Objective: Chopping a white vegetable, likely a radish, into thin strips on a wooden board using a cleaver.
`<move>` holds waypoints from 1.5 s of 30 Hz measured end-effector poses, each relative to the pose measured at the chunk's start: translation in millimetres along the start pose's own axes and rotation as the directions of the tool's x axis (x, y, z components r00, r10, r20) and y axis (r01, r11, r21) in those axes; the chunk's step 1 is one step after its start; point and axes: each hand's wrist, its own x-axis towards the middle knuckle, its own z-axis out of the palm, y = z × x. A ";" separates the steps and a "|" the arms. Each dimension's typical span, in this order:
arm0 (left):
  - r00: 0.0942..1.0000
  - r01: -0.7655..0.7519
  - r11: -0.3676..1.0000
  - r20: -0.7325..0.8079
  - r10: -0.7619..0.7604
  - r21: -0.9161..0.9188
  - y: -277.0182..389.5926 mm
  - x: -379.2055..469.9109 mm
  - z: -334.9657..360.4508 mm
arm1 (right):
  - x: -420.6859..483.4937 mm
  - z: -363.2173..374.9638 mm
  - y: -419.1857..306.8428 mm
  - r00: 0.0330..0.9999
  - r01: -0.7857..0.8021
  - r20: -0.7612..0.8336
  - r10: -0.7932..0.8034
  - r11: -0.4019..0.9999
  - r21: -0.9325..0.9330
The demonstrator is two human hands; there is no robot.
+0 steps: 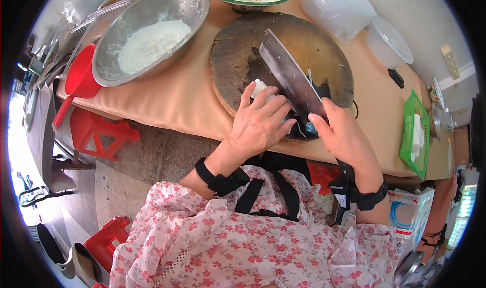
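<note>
My right hand (338, 130) grips the handle end of a broad metal cleaver (290, 73), its blade slanting up and left over a round wooden chopping block (243, 45). Under the fingers of my left hand (262, 122) lies a white piece of food (260, 87), pressed against the block; its kind cannot be told. The blade is just right of those fingers. Thin pale shreds (310, 77) lie beyond the blade. At the block's near edge, something blue and black shows between my hands, partly hidden.
A steel bowl of white powder (110, 65) and a red plastic dipper (81, 73) stand left. An enamel bowl of pale shreds (248, 1) is behind the block. To the right are plastic-wrapped containers (338, 12), a lidded tub (389, 43) and a green basket (406, 143).
</note>
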 end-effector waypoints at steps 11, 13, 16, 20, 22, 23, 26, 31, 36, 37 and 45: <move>0.994 0.047 0.995 -0.090 -0.055 -0.089 -6.0 -2.0 -9.2 | -34.7 -13.6 7.9 0.999 -0.044 -0.021 0.045 0.997 0.066; 0.992 0.068 0.993 -0.099 -0.078 -0.100 -10.6 -3.8 -14.2 | -40.1 -12.8 10.6 1.000 -0.023 -0.013 0.024 0.996 0.082; 0.979 0.188 0.980 -0.072 -0.193 -0.069 -19.2 -4.6 -21.1 | -47.2 -13.8 9.2 0.999 -0.029 0.026 0.027 0.997 0.071; 0.971 0.227 0.965 -0.050 -0.236 -0.133 -19.7 -4.8 -22.3 | -49.3 -12.5 7.1 0.994 -0.073 0.093 0.065 0.994 0.085; 0.970 0.241 0.966 -0.017 -0.243 -0.090 -18.9 -6.5 -21.9 | -47.4 -10.5 9.7 0.990 -0.086 0.120 0.075 0.992 0.093; 0.970 0.242 0.966 -0.016 -0.244 -0.088 -19.5 -6.2 -21.4 | -46.2 -9.8 12.1 0.993 -0.060 0.107 0.052 0.995 0.075; 0.972 0.228 0.970 -0.039 -0.232 -0.085 -20.6 -8.0 -18.4 | -43.6 -11.3 17.8 0.996 -0.025 0.092 0.020 0.998 0.057; 0.974 0.218 0.973 -0.037 -0.222 -0.081 -21.5 -6.3 -17.4 | -37.8 -17.2 23.5 1.000 -0.008 -0.028 0.007 0.999 -0.031; 0.973 0.222 0.973 -0.045 -0.225 -0.065 -22.0 -7.7 -16.3 | -43.8 -18.4 21.6 0.995 -0.103 -0.003 0.104 0.993 0.063; 0.973 0.223 0.973 -0.048 -0.226 -0.063 -21.9 -7.3 -15.7 | -46.6 -16.9 21.0 0.998 -0.058 0.004 0.058 0.995 0.078; 0.972 0.230 0.972 -0.035 -0.232 -0.055 -22.4 -6.9 -14.9 | -46.9 -16.7 24.2 0.995 -0.056 0.085 0.050 0.996 0.072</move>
